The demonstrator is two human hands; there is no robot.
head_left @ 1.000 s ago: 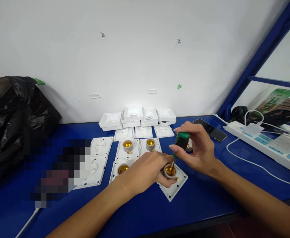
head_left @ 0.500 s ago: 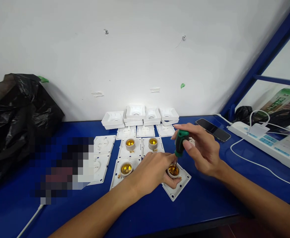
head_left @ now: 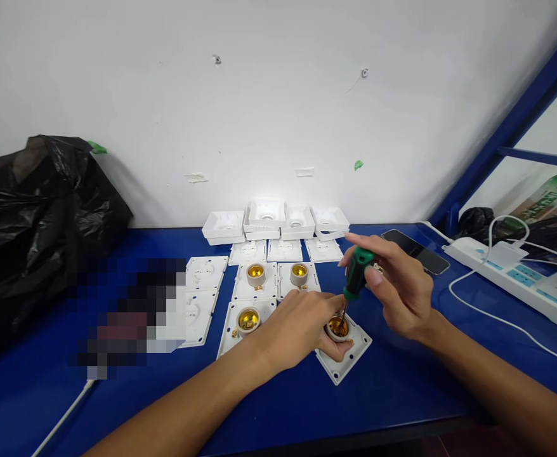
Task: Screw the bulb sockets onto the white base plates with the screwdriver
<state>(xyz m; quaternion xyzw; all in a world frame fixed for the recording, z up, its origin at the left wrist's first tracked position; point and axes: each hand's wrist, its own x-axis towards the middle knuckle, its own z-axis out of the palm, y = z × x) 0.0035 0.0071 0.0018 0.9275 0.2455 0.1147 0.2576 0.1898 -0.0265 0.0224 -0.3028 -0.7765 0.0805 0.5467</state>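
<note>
My right hand [head_left: 397, 282] grips a green and black screwdriver [head_left: 357, 274] by its handle. The shaft points down into a round lamp socket [head_left: 338, 326] with a brass-coloured inside. That socket sits on a square white plate [head_left: 338, 371], turned cornerwise on the blue table. My left hand [head_left: 304, 327] is closed around the socket, thumb at its near side and fingers at its far side. Left of it, more lamp sockets stand on white plates, one [head_left: 249, 321] near my left forearm and two, including this one [head_left: 299, 274], farther back. The screwdriver's tip is hidden inside the socket.
Several white square covers [head_left: 224, 225] are stacked by the wall, with bare white plates [head_left: 284, 249] before them. A phone [head_left: 416, 252] and a white power strip [head_left: 521, 279] lie at right. A black plastic bag [head_left: 45, 209] stands at left, near a pixelated patch.
The whole view has shifted slightly, so things appear a little farther right. Both hands keep their hold, and the screwdriver still stands in the socket, leaning slightly more.
</note>
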